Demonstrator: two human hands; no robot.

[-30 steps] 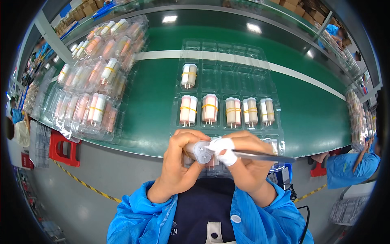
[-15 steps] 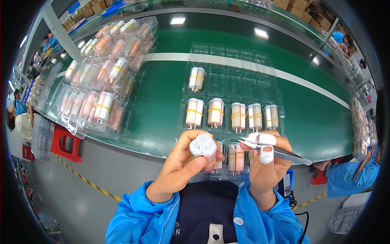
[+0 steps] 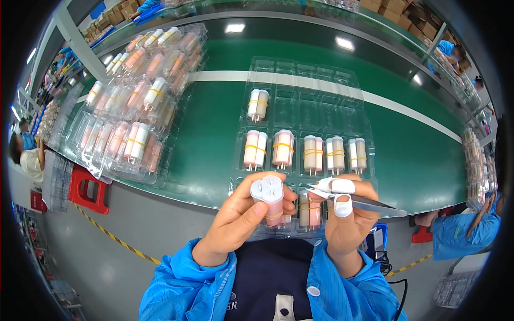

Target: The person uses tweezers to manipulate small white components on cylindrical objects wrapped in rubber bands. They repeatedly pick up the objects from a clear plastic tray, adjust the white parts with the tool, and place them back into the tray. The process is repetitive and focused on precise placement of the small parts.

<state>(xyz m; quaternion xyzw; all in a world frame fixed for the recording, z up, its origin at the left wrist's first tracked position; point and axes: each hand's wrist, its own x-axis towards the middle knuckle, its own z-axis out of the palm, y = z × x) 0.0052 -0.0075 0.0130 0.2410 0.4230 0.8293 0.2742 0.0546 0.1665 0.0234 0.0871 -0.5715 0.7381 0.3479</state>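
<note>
My left hand (image 3: pixel 238 216) is wrapped round a bundle of pink cylinders (image 3: pixel 274 209) with white caps, tilted so the caps face up. A rubber band circles its lower part. Pointed metal tweezers (image 3: pixel 377 205) are held in my right hand (image 3: pixel 350 214), whose thumb and a finger wear white finger wraps. Their tips point left, a short way right of the caps and apart from them. Past my hands lies a clear plastic tray (image 3: pixel 316 109) with similar banded bundles standing in its pockets, such as a pink and white one (image 3: pixel 255 148).
Stacked clear trays (image 3: pixel 126 107) full of cylinders stand on the left of the green work surface (image 3: pixel 211 123). A red stool (image 3: pixel 88 190) is on the floor at left. A co-worker's blue sleeve (image 3: pixel 460 232) shows at far right. More trays (image 3: pixel 472 171) stand near it.
My right hand has moved a little left, bringing the tweezer tips nearer the bundle. The bundle in my left hand has tilted slightly.
</note>
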